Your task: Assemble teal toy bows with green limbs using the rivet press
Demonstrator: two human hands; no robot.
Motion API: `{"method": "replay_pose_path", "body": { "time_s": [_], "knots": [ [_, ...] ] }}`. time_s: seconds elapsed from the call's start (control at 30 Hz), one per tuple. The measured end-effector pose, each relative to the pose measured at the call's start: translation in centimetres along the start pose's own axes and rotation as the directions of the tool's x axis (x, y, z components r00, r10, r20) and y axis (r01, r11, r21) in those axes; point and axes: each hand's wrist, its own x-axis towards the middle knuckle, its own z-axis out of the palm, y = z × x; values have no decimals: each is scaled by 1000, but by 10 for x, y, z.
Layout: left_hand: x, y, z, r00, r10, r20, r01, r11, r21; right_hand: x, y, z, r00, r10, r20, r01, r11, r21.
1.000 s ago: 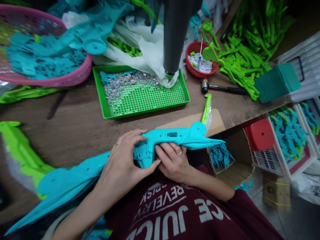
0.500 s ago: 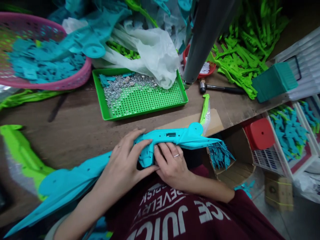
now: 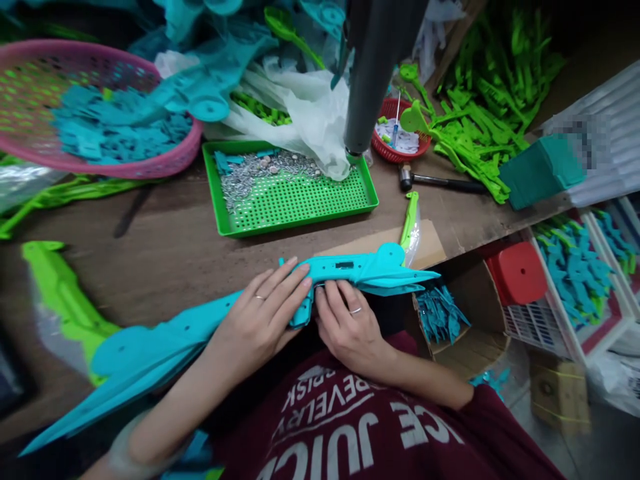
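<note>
Both hands are on one long blue toy part (image 3: 325,268), which runs slantwise in front of my belly along the table's near edge. With my left hand (image 3: 263,313) I have it gripped near the handle, fingers bent close together over the top and the thumb hidden below. On the right hand (image 3: 347,327) my fingers are curled, their tips against the underside just beside the handle; whether they pinch anything small, I cannot tell. I wear a ring on each hand. Close beneath them is my maroon shirt (image 3: 340,433).

At the left, a green part (image 3: 65,287) with clear plastic beside it lies against the blue one. To the right, a smaller green piece (image 3: 411,219) slants up from a flat bit of cardboard (image 3: 433,245) on the brown table (image 3: 170,250). Below table height on that side, a carton (image 3: 485,320) holds thin blue pieces (image 3: 443,313).

Past my work sits a green tray (image 3: 305,212) with screws (image 3: 243,183) heaped at its far left. A hammer (image 3: 447,182) lies right of it. Farther back are a pink basket (image 3: 183,160) of blue bits, a red basket (image 3: 397,155) with a screwdriver (image 3: 395,137) standing in it, and a heap of green parts (image 3: 475,127).
</note>
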Motion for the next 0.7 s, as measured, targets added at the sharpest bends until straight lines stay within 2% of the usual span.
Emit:
{"method": "replay_pose_path", "body": {
  "time_s": [0.27,0.53,0.6,0.7],
  "knots": [
    [-2,-1,4,998,3,-60,-4,1000,-9,-2,8,5,995,5,-97,7,992,125],
    [-3,0,1,994,-38,-101,28,995,-97,-1,4,6,998,57,-35,-50,982,182],
    [-7,3,4,986,-67,-152,54,995,-86,-1,6,4,998,50,-46,-39,979,201],
    [-19,14,9,947,-41,-318,47,999,11,0,15,-8,991,-6,-136,39,970,239]
  ]
}}
